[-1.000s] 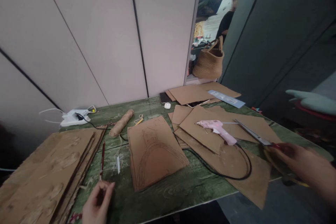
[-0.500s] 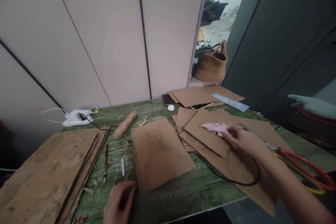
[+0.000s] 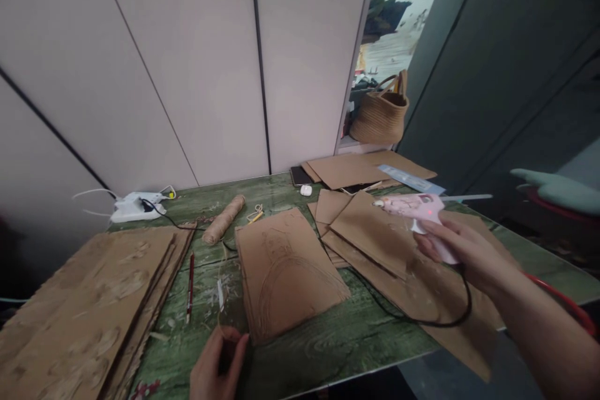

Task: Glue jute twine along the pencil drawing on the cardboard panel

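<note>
My right hand (image 3: 450, 240) grips the handle of a pink hot glue gun (image 3: 407, 204), raised over cardboard sheets. Its nozzle faces left and a clear glue stick (image 3: 469, 198) juts from its back. A black cord hangs from the handle. My left hand (image 3: 220, 356) is at the front edge of the table, thumb and fingers pinched on a thin strand of twine. The strand runs up toward a roll of twine (image 3: 224, 220). Just right of this hand lies a cardboard stack (image 3: 300, 281) whose top sheet carries a drawn arch and tower-like outline with raised lines.
Torn cardboard (image 3: 89, 300) covers the left side, beside a red pencil (image 3: 190, 287). A white power strip (image 3: 138, 206) stands at the back left. Earbud case (image 3: 305, 190), phone (image 3: 299, 176) and ruler (image 3: 411, 179) lie at the back. Red-handled scissors (image 3: 562, 300) are partly behind my right arm.
My right hand has lifted the glue gun off the cardboard and turned it upright, nozzle leftward. My left hand has shifted slightly right, its fingertips pinched together on the twine.
</note>
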A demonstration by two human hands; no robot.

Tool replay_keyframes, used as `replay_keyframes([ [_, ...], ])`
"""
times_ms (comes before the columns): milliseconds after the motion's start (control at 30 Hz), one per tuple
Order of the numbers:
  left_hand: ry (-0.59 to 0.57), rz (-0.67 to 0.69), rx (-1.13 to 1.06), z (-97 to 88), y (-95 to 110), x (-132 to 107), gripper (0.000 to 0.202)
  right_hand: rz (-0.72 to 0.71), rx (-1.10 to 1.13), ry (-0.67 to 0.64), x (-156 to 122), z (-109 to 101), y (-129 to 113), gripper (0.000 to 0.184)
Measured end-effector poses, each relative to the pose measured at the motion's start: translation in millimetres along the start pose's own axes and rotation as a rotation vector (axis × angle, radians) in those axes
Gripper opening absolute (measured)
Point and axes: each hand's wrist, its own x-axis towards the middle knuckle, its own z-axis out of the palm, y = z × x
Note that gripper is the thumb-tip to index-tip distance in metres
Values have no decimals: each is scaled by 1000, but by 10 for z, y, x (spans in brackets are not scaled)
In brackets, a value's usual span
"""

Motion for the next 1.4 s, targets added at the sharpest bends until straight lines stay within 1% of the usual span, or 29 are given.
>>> replay_keyframes([
  [100,61,40,31,-1,43,30,23,55,79,-188,-63,154,14,53],
  [200,87,86,58,-7,105,69,20,102,73,-392,-120,404,76,56],
  [300,37,112,45,-3,154,84,15,123,-77,-558,-168,703,127,55],
  [433,-60,126,-28,22,173,54,13,27,-298,-776,-199,1054,153,58],
  [500,-118,103,-51,32,169,30,12,-7,-348,-862,-223,1192,163,58],
  [567,-166,92,-73,37,163,13,11,-25,-363,-882,-266,1309,181,55],
  [633,-185,101,-97,36,161,7,12,-40,-354,-876,-321,1408,206,51],
  [733,-170,105,-124,32,173,14,13,-31,-357,-893,-395,1522,247,46],
  [833,-172,94,-131,29,192,24,14,-48,-374,-910,-435,1586,276,43],
  [967,-191,76,-138,26,201,16,13,-60,-428,-894,-444,1606,290,42],
  [1233,-174,73,-154,18,219,20,13,-10,-460,-913,-399,1566,320,42],
  [1400,-178,68,-135,7,235,20,13,-63,-454,-910,-392,1590,310,44],
])
